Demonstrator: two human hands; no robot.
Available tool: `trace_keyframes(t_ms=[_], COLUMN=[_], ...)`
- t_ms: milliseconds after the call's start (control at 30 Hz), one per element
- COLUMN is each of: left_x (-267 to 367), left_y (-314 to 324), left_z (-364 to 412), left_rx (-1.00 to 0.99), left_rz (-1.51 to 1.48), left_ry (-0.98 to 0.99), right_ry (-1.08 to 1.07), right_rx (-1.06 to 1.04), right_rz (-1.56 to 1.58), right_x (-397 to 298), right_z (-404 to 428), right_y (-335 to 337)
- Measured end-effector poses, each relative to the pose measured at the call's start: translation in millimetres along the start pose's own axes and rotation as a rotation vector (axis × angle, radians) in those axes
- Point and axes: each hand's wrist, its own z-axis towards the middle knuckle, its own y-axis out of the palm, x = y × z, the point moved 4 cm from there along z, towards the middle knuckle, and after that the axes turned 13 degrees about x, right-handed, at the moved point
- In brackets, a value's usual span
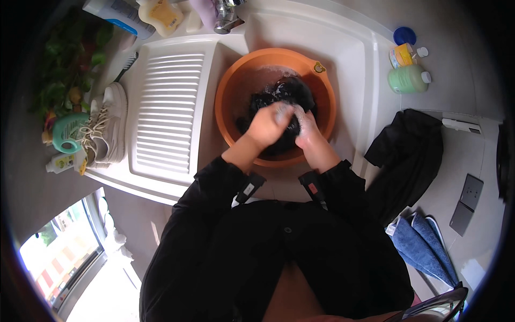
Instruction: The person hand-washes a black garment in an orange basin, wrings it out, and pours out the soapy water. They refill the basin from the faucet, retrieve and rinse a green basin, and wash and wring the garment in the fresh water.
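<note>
An orange plastic basin (276,164) stands in the white laundry sink in front of me, with wet black cloth (295,91) and some sudsy water inside. My left hand (273,121) is over the basin, blurred, its fingers curled around part of the black cloth. Close against it, my right hand (306,124) is wet and foamy and grips the same cloth. The fingertips of both hands are partly hidden by foam, blur and cloth.
Left of the basin is a ribbed washboard (167,112), with beige lace-up shoes (112,124), a brush (126,66) and a green detergent bottle (69,131) beyond. A chrome faucet (226,20) is behind. Bottles (407,79), black cloth (418,149) and blue towels (422,245) are at right.
</note>
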Motion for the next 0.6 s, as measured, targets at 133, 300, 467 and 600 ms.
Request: trace_keyframes(t_ms=[133,300,467,600], left_x=[-22,-51,-39,-17], left_y=[-18,-57,-77,-71], left_z=[9,9,14,30], left_rx=[0.179,0.374,0.165,-0.091], left_rz=[0.147,0.039,0.605,1.056], left_ry=[-0.161,-0.137,-0.110,-0.053], right_ry=[-0.506,-0.358,-0.835,-0.746], right_rx=[-0.037,-0.156,-0.157,-0.471], right_rz=[-0.402,-0.402,-0.987,-1.620], right_x=[-17,-21,-6,26], right_z=[0,30,38,6], right_y=[7,-4,-7,19])
